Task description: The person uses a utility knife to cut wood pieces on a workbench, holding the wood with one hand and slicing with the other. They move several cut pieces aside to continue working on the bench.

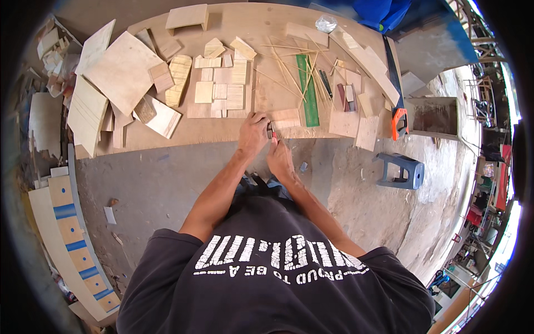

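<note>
Left hand (255,130), its hold unclear, nearly meets right hand (280,158), clasping 1 red-handled tool (274,135) beside 1 wooden block (286,118).

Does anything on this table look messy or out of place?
Perhaps the thin wooden sticks: they lie crisscrossed at odd angles around the green ruler, looking untidy beside the grouped blocks leftward.

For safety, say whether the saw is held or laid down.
Laid down: the saw lies at the right of the table; left hand and right hand are away from it.
</note>
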A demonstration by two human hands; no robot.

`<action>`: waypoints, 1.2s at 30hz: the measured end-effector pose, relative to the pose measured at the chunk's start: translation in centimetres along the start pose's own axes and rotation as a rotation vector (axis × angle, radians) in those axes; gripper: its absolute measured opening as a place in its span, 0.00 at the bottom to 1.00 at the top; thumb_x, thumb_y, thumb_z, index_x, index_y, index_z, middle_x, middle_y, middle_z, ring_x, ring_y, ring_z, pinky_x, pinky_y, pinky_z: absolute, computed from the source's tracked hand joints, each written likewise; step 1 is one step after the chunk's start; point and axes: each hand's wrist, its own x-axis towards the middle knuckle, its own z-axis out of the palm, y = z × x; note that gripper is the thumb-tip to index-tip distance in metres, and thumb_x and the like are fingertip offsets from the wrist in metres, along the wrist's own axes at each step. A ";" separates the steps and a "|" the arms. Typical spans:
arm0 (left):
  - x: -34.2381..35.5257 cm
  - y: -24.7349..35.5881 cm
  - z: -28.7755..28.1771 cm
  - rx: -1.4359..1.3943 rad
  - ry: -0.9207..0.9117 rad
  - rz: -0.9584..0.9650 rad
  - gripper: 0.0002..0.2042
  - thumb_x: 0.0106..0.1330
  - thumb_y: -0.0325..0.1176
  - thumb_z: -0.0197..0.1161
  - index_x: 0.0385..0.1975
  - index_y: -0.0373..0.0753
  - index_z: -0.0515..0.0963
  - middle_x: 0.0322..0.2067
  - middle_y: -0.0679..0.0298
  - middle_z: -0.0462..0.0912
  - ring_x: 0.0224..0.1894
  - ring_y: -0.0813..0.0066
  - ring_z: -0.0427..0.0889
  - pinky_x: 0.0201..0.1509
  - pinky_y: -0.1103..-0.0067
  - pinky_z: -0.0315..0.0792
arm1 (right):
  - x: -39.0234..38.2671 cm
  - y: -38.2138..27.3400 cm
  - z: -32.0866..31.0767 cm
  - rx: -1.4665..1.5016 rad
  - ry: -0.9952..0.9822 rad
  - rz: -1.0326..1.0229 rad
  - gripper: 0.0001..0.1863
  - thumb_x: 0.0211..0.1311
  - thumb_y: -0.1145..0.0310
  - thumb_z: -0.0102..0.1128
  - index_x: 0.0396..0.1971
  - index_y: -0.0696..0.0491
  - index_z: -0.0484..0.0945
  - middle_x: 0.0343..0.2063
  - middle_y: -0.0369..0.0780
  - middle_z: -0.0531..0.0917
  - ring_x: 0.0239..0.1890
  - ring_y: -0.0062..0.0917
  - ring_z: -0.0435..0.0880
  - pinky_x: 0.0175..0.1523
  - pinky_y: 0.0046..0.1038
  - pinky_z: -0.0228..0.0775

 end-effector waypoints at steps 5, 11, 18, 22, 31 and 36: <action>-0.5 0.1 0.0 0.018 -0.001 -0.004 0.04 0.59 0.19 0.61 0.32 0.31 0.82 0.38 0.58 0.81 0.41 0.55 0.79 0.44 0.67 0.77 | -0.2 -0.7 0.1 0.014 -0.042 0.080 0.26 0.76 0.52 0.41 0.38 0.64 0.76 0.32 0.66 0.81 0.39 0.66 0.80 0.46 0.61 0.70; 0.1 -0.3 0.0 0.063 0.008 0.035 0.04 0.60 0.21 0.62 0.32 0.30 0.83 0.38 0.55 0.82 0.43 0.54 0.79 0.46 0.66 0.76 | 0.6 -1.0 0.5 0.035 -0.013 0.100 0.30 0.76 0.49 0.40 0.39 0.64 0.78 0.34 0.66 0.81 0.43 0.65 0.79 0.50 0.59 0.69; 0.2 -0.6 0.5 0.022 0.066 -0.014 0.04 0.60 0.21 0.62 0.33 0.31 0.83 0.37 0.53 0.82 0.43 0.53 0.80 0.48 0.67 0.75 | 0.7 1.0 -1.7 0.269 0.031 0.008 0.33 0.74 0.44 0.41 0.35 0.62 0.81 0.35 0.64 0.81 0.45 0.62 0.79 0.51 0.54 0.69; 0.0 -0.3 0.5 -0.034 0.064 0.007 0.04 0.59 0.20 0.63 0.32 0.31 0.83 0.36 0.54 0.82 0.43 0.53 0.80 0.47 0.66 0.75 | 0.4 2.2 -1.8 0.333 -0.093 0.028 0.35 0.74 0.42 0.39 0.38 0.63 0.80 0.36 0.65 0.80 0.46 0.63 0.78 0.53 0.54 0.67; -0.4 -0.1 0.4 -0.022 0.116 0.006 0.03 0.56 0.20 0.65 0.28 0.34 0.83 0.34 0.58 0.81 0.41 0.57 0.80 0.44 0.68 0.77 | 0.3 2.8 0.0 0.247 -0.082 -0.054 0.37 0.75 0.41 0.37 0.39 0.65 0.77 0.37 0.67 0.80 0.46 0.65 0.77 0.52 0.55 0.66; -0.1 0.1 0.1 -0.021 0.081 0.005 0.03 0.58 0.21 0.65 0.30 0.32 0.83 0.36 0.57 0.82 0.41 0.56 0.80 0.44 0.68 0.77 | 0.3 1.9 0.6 0.247 -0.043 -0.058 0.33 0.76 0.44 0.38 0.37 0.64 0.76 0.35 0.67 0.80 0.44 0.65 0.78 0.50 0.56 0.67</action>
